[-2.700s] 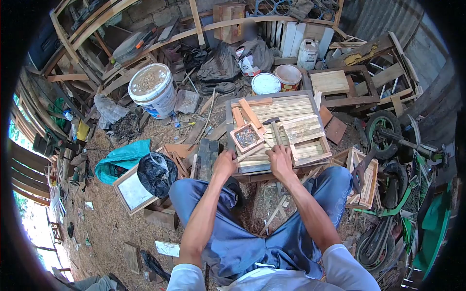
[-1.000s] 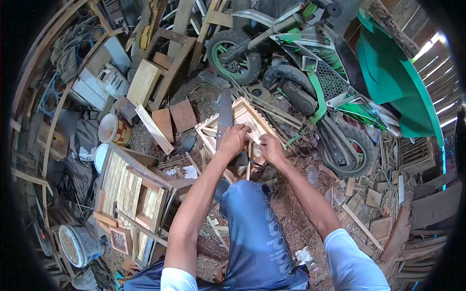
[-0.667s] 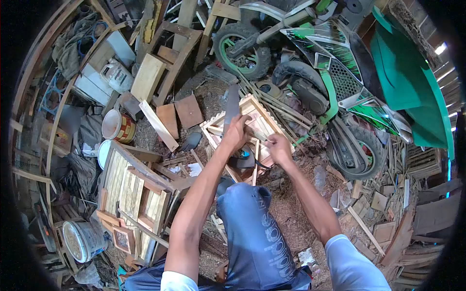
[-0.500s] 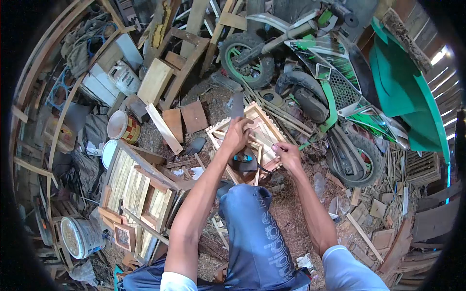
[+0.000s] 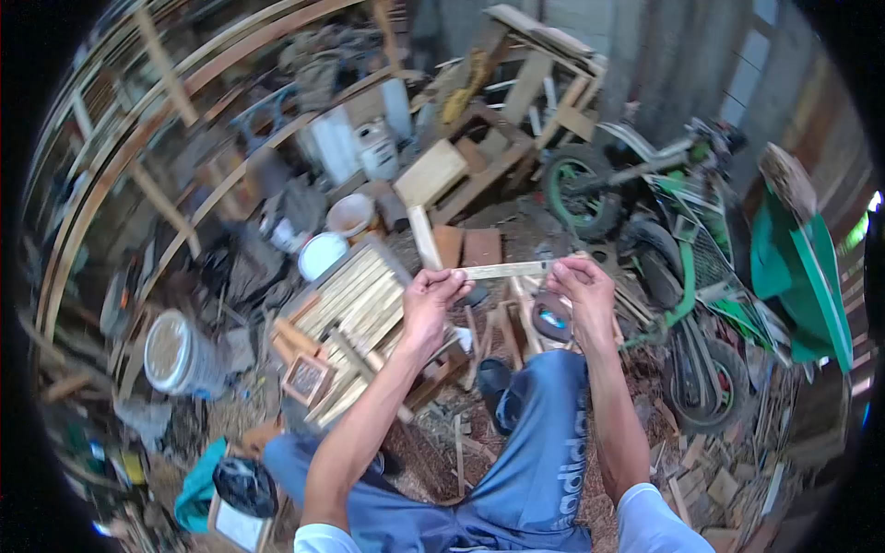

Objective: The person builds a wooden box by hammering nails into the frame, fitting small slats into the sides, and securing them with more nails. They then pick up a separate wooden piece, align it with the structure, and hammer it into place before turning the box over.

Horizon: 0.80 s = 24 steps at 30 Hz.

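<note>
My left hand (image 5: 429, 302) pinches one end of a thin, pale wooden strip (image 5: 502, 271), held level. The fingers of my right hand (image 5: 584, 290) are closed on its other end. Below the strip, a wooden crate with slatted sides (image 5: 509, 327) stands in front of my knee, partly hidden by my right hand and forearm. A dark, rounded object with a blue patch (image 5: 551, 315), perhaps a handsaw's handle, rests at the crate, just under my right hand.
Left of my hands stands a slatted wooden piece (image 5: 355, 309) with offcuts on it. A whitish bucket (image 5: 180, 355) is farther left. A green motorbike (image 5: 687, 240) and a green curved panel (image 5: 807, 276) are at right. Wood scraps (image 5: 724, 488) litter the floor.
My hands have lifted from over the crate, and the wooden strip is now stretched between them. The view has swung left, so the crate and motorbike appear farther right.
</note>
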Motion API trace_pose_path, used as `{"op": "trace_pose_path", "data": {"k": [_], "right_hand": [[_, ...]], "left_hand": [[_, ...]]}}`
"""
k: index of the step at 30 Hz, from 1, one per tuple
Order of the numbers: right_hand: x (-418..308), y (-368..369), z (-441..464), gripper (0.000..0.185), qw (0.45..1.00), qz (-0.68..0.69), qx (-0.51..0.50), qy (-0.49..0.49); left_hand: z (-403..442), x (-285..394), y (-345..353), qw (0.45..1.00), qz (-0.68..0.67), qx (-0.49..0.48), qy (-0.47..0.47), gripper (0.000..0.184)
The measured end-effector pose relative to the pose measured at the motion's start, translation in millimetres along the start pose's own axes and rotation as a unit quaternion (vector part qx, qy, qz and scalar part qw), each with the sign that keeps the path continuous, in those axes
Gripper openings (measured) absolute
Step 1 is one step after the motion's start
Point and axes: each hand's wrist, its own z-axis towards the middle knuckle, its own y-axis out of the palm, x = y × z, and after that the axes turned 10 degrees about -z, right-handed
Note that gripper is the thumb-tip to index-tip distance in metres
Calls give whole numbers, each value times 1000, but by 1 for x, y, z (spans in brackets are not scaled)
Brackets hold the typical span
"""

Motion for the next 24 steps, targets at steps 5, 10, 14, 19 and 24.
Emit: {"op": "trace_pose_path", "data": {"k": [5,10,14,19,24], "right_hand": [[15,110,-30,23,984,-73,-160,-19],[83,153,-50,17,961,-124,-236,78],[102,158,-38,20,957,-176,-221,72],[130,160,-11,25,946,-221,-236,19],[148,165,-12,30,916,-331,-228,-17]], "left_hand": [[-67,58,-107,986,23,128,105,20],[-108,66,-178,979,24,194,60,17],[-96,42,-182,970,94,217,54,18],[-77,-2,-195,952,143,264,56,15],[-82,-21,-199,940,174,292,30,26]]}}
